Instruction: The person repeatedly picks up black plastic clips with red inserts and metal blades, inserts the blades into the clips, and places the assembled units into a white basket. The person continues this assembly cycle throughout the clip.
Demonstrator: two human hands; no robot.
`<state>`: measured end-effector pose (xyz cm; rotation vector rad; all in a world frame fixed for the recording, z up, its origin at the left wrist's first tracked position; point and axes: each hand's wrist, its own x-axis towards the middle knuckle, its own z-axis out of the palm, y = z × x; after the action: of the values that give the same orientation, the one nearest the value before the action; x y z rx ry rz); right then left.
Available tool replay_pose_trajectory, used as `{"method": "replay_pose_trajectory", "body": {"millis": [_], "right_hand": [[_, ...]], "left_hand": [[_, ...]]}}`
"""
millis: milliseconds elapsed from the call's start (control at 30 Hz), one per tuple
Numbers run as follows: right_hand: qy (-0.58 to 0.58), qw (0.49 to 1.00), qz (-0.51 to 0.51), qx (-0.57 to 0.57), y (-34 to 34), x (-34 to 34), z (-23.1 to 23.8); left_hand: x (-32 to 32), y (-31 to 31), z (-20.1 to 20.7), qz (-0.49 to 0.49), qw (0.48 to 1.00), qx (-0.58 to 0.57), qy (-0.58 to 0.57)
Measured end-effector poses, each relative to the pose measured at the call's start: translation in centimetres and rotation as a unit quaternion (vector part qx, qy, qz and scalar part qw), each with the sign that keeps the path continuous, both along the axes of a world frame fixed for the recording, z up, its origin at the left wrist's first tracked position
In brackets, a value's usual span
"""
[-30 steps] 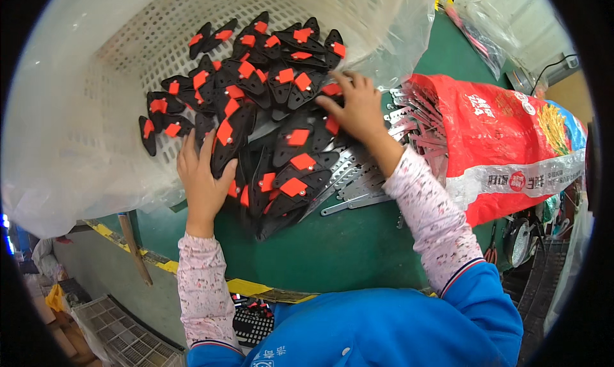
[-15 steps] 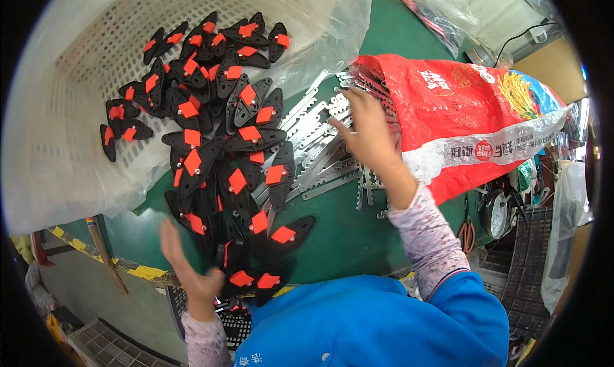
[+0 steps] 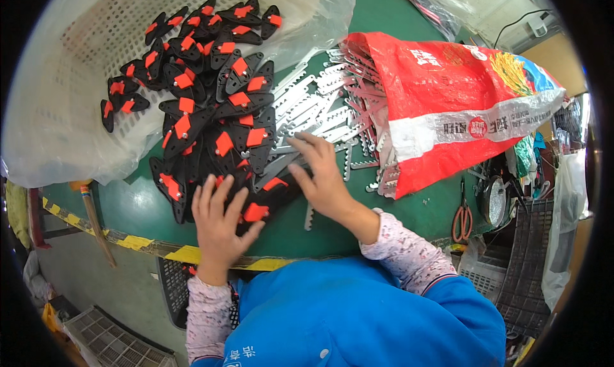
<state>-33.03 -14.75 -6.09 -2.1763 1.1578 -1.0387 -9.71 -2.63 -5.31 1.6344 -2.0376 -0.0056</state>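
black winged parts (image 3: 203,140) w/ red tabs (image 3: 223,144) are heaped in the middle, some inside the plastic-lined basket (image 3: 96,42), rest spilling out its mouth onto the green tabletop (image 3: 299,240); left hand (image 3: 222,218) is palm down on the near edge of the heap, fingers spread over a couple of pcs, not wrapped round any afaict; right hand (image 3: 313,175) is loose too, thumb & fingers apart at the heap's right side, fingertips near the toothed metal strips (image 3: 327,116); can't tell if those tips actually touch anything, bit blurry tbh.

handling-wise, imo each pc is light & stiff, prob moulded plastic; looks smooth so they'd slide over e/o easily, but the wings & tabs could snag in a heap; not fragile afaict, though the red tab w/ its small shiny fastener (image 3: 185,135) is prob the bit I'd not yank on; for a single pc I'd pinch across the black body beside the tab, or take a wing tip; for a bunch, cup from the outside w/ both palms; watch the strips btw, they're fanned from the red sack (image 3: 425,95) right up against the heap, thin & maybe sharp-edged, could get dragged along.
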Motion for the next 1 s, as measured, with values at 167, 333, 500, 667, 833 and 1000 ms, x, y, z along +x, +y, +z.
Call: {"method": "replay_pose_trajectory", "body": {"millis": [167,333,500,667,833,1000], "right_hand": [[0.197,0.974,0.113,0.022,-0.8,-11.2,4.7],[0.44,0.892,0.106,0.006,0.3,-16.5,6.7],[0.45,0.886,0.081,0.069,-0.6,-17.1,9.1],[0.273,0.947,0.057,0.161,-4.2,-19.7,10.7],[0.518,0.853,0.06,0.004,-3.8,-18.2,8.1],[0.593,0.801,0.069,0.051,-4.4,-19.0,6.2]], "left_hand": [[0.6,1.2,1.0,0.015,0.999,-0.015,-0.04],[-2.2,4.7,0.4,0.053,0.998,0.033,0.01],[-2.9,5.2,0.2,0.045,0.998,0.038,0.035],[-3.2,7.2,-0.6,0.055,0.997,0.033,0.04],[-3.8,7.0,-1.7,0.05,0.998,0.034,0.012],[-5.1,5.9,-0.6,0.079,0.996,0.038,0.034]]}}
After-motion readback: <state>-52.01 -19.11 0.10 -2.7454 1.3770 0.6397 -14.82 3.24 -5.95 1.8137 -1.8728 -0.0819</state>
